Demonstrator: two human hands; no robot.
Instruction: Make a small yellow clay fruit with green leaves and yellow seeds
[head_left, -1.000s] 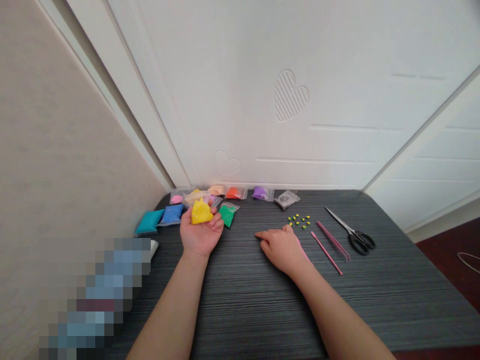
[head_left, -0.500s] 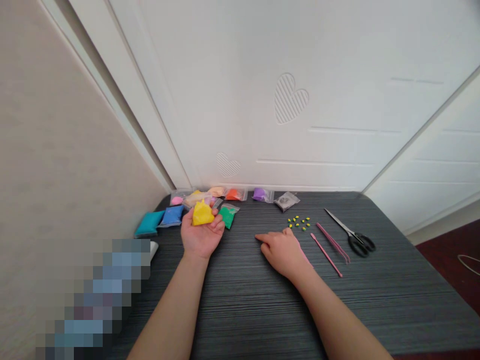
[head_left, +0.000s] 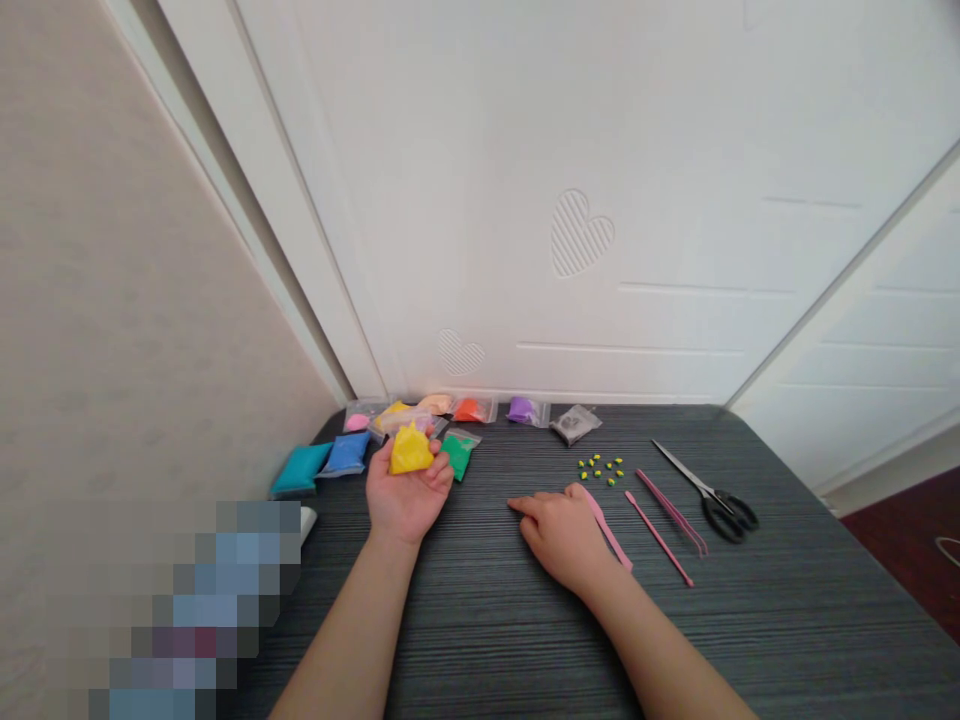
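My left hand [head_left: 409, 497] is raised palm up over the table, with a lump of yellow modelling clay [head_left: 410, 450] resting on the fingers and held there. Its fingers curl at the right side of the lump. Behind it lie small bags, among them a green clay bag [head_left: 458, 453] just to its right. My right hand [head_left: 561, 530] rests back up on the tabletop. Its index finger stretches left with the tip at the surface; the other fingers are mostly hidden. Whatever may lie under that fingertip is not visible. A pink flat tool [head_left: 609, 528] is partly covered by this hand.
Right of my right hand are small yellow-and-green pieces [head_left: 598, 475], a thin pink stick [head_left: 660, 540], pink tweezers [head_left: 673, 512] and black-handled scissors [head_left: 712, 495]. Blue [head_left: 346, 453], teal [head_left: 301, 470], orange [head_left: 471, 409], purple [head_left: 523, 410] and grey [head_left: 576, 424] bags lie along the back and left.
The view has tilted up a little, so everything sits lower in the picture. More of the pink flat tool shows beside my right hand. The yellow clay stays in my left hand.
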